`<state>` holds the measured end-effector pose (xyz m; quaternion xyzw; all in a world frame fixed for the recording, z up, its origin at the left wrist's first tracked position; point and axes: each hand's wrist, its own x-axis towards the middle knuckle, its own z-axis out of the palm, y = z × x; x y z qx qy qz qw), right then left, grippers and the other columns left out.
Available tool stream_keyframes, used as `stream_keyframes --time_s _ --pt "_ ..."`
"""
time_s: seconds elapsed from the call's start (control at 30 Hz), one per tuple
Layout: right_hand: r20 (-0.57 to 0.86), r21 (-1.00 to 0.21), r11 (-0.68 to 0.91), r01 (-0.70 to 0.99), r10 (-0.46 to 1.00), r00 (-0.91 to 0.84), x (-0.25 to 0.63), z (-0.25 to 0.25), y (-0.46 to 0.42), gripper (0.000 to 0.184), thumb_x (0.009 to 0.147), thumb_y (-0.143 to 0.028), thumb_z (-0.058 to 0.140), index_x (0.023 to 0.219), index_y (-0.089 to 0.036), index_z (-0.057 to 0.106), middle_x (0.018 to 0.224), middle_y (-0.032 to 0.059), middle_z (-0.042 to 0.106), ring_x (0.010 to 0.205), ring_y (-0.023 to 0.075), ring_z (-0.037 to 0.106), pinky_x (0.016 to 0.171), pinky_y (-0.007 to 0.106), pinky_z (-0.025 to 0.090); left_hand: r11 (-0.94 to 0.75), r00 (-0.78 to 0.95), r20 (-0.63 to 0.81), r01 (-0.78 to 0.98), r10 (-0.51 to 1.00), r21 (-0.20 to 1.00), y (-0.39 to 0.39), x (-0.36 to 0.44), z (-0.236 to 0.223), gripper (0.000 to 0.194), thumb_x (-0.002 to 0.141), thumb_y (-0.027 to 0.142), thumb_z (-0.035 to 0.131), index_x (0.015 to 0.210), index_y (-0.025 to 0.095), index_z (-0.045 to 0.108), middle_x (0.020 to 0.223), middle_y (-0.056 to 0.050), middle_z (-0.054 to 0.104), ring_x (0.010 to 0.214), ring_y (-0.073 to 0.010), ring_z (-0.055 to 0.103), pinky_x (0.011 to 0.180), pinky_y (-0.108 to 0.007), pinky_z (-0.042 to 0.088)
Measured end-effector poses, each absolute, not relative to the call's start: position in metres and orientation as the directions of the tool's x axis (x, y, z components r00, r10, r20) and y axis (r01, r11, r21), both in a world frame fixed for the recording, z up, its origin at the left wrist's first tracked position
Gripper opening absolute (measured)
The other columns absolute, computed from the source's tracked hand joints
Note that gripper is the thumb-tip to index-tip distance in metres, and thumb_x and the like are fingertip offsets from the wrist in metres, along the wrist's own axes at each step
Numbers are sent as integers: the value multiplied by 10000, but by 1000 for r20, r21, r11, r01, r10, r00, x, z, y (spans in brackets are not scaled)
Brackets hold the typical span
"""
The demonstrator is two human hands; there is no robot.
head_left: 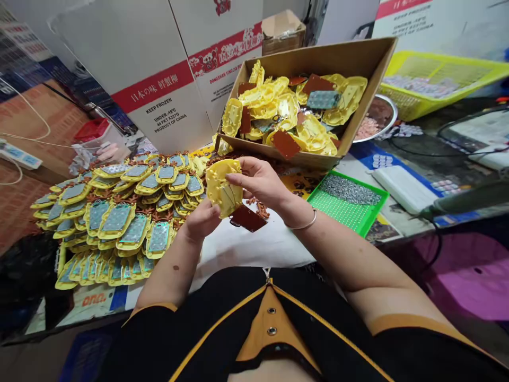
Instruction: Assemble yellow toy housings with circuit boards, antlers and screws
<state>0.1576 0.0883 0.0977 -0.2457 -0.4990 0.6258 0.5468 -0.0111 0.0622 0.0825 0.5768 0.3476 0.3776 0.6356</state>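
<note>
Both hands grip one yellow plastic shell, held up over the white work surface with its inner side facing me. My left hand pinches its lower left edge. The fingers of my right hand close on its upper right side, the thumb lying across the inside. From the shell a brown circuit board hangs by thin wires below my right hand. To the left, stacked yellow shells with grey-green boards fitted form a large pile.
A cardboard box of loose yellow shells and brown boards stands behind the hands. On the right are a green tray of small screws, a metal bowl, a yellow basket and a corded tool. White cartons stand behind.
</note>
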Motion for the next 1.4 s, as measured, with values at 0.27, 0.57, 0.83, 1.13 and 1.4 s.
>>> stream_keyframes --time_s 0.27,0.57,0.83,1.13,1.4 --pt "84 -733 -373 -570 781 -619 158 38 61 524 759 -711 683 986 -238 671 872 2 712 771 127 671 721 263 573 -54 388 98 -122 917 991 47 -8 106 1001 424 802 701 1220 203 608 958 -131 640 1054 -386 638 895 -537 534" --pt "36 -756 -516 -404 582 -812 140 18 37 529 647 -503 884 1010 -173 685 895 30 753 748 149 721 756 305 579 -93 397 151 -161 905 983 57 -29 94 1095 337 772 759 1282 253 566 782 -40 530 806 -288 626 784 -484 557" --pt "71 -863 -203 -462 858 -509 157 32 44 329 694 -299 876 958 -214 698 784 -28 679 700 89 614 675 241 520 -343 321 388 -188 864 920 61 -38 98 894 448 726 782 1204 267 651 749 -29 529 849 -275 611 984 -513 483" --pt "231 -930 164 -329 957 -176 156 33 43 367 793 -400 778 1082 -228 631 757 -33 622 675 107 596 635 267 532 -342 194 428 -360 883 868 51 -20 95 672 601 562 823 1159 222 670 907 -49 650 854 -230 646 1004 -493 490" --pt "904 -301 875 379 388 -179 191 74 33 246 915 -130 619 1146 -211 602 903 51 756 766 152 685 689 303 548 -107 295 222 -361 929 927 33 -12 100 404 758 482 751 1002 160 745 959 -121 747 1012 -304 701 991 -461 518"
